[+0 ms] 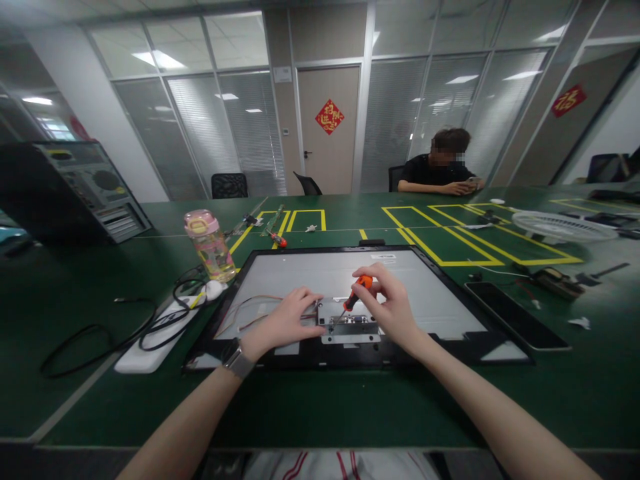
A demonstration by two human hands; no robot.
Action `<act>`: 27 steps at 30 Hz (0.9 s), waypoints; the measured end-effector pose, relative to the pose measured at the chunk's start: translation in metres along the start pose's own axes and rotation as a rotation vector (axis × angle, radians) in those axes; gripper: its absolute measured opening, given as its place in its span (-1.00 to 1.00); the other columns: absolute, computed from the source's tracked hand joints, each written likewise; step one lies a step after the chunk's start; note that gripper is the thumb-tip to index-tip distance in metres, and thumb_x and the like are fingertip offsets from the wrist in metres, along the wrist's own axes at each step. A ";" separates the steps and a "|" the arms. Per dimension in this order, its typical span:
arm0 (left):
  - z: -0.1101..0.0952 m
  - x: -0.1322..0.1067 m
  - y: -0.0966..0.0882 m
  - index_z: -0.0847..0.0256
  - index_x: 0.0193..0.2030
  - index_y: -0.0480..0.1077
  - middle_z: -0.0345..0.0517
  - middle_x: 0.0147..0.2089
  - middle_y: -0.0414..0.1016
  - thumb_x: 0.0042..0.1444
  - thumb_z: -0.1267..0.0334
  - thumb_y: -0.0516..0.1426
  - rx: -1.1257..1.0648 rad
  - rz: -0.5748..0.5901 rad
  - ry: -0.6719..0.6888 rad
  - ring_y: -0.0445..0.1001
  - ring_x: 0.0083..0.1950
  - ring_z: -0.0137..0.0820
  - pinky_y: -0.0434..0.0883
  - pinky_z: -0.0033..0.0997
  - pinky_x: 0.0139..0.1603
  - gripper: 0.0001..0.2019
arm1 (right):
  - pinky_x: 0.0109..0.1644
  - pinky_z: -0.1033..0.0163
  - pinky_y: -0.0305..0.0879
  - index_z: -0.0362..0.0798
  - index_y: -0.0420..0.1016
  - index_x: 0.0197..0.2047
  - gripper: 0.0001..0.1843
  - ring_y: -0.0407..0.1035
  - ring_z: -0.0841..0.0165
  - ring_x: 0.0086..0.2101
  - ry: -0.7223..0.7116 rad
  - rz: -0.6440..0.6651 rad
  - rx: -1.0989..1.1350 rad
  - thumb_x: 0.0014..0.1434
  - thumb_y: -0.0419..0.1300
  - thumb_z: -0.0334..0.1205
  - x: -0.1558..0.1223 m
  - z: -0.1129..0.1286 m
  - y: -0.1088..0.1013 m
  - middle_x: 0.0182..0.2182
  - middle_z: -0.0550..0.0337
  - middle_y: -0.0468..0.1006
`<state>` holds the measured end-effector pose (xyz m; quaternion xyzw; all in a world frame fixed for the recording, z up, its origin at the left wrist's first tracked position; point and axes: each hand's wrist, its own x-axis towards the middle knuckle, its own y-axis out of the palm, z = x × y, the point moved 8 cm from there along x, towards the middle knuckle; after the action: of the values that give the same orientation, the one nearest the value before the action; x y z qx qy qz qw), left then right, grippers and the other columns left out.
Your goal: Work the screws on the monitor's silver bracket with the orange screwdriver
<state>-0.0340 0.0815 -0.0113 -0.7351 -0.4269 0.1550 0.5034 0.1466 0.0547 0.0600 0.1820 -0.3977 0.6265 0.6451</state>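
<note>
My right hand (393, 307) gripped the orange-handled screwdriver (356, 293), tip down on the metal plate (353, 325). The plate sat near the front edge of the monitor panel (430, 293), which lay flat on the green table (300, 407). My left hand (287, 321) held nothing: fingers loose on the panel, touching the plate's left edge. A pink water bottle (210, 247) stood left of the panel. Another person (440, 172) sat at the far side.

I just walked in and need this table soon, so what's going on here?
A person has a flat display panel lying on the green table. Their right hand grips an orange-handled screwdriver, its tip down on a small metal plate on the panel. Their left hand rests open on the panel beside that plate. Another person sits at the far side, arms on the table.
</note>
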 end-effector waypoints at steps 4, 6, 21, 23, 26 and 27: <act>0.001 0.000 0.000 0.08 0.22 0.26 -0.06 0.05 0.30 0.08 0.03 0.25 -0.002 0.003 -0.007 0.34 0.05 -0.22 0.33 -0.21 0.11 -0.42 | -0.50 0.33 0.14 -0.02 0.40 -0.34 -0.85 0.20 0.47 -0.55 0.058 -0.044 -0.004 0.15 0.28 -0.17 0.001 -0.004 -0.004 -0.47 0.29 0.38; 0.001 0.000 0.000 0.08 0.22 0.26 -0.05 0.05 0.31 0.08 0.04 0.25 -0.004 0.002 -0.007 0.34 0.06 -0.22 0.33 -0.20 0.11 -0.42 | -0.50 0.33 0.14 -0.02 0.38 -0.38 -0.82 0.19 0.46 -0.55 0.084 -0.046 0.002 0.12 0.30 -0.17 0.002 -0.005 -0.005 -0.51 0.31 0.37; 0.000 0.000 0.000 0.11 0.22 0.27 -0.02 0.07 0.31 0.07 0.03 0.26 -0.003 -0.008 -0.002 0.34 0.08 -0.20 0.32 -0.18 0.13 -0.41 | -0.38 0.26 0.38 0.01 0.36 0.00 -0.77 0.41 0.40 -0.41 0.033 0.033 0.065 0.28 0.09 -0.21 -0.002 -0.002 0.004 -0.26 0.16 0.44; -0.001 0.000 -0.001 0.11 0.21 0.28 -0.03 0.06 0.32 0.07 0.04 0.26 -0.003 -0.006 -0.007 0.35 0.06 -0.20 0.33 -0.18 0.12 -0.42 | -0.39 0.26 0.37 0.03 0.39 0.03 -0.75 0.36 0.42 -0.45 0.030 0.065 0.090 0.31 0.04 -0.21 -0.002 -0.001 0.005 -0.26 0.16 0.44; -0.002 0.000 -0.001 0.09 0.21 0.28 -0.04 0.05 0.32 0.07 0.04 0.25 -0.009 -0.010 -0.004 0.35 0.05 -0.21 0.33 -0.19 0.11 -0.43 | -0.36 0.25 0.35 0.05 0.47 -0.04 -0.79 0.30 0.44 -0.48 0.056 0.056 0.111 0.28 0.12 -0.20 0.000 -0.004 0.003 -0.34 0.22 0.43; -0.002 0.000 -0.001 0.09 0.22 0.27 -0.05 0.05 0.32 0.08 0.03 0.25 -0.009 -0.008 -0.003 0.35 0.05 -0.21 0.33 -0.19 0.11 -0.43 | -0.33 0.23 0.35 0.04 0.50 -0.08 -0.82 0.31 0.43 -0.47 0.072 0.044 0.127 0.25 0.17 -0.19 0.001 -0.006 0.002 -0.35 0.23 0.43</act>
<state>-0.0336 0.0805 -0.0097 -0.7356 -0.4312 0.1520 0.4999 0.1464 0.0596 0.0567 0.1913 -0.3378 0.6704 0.6323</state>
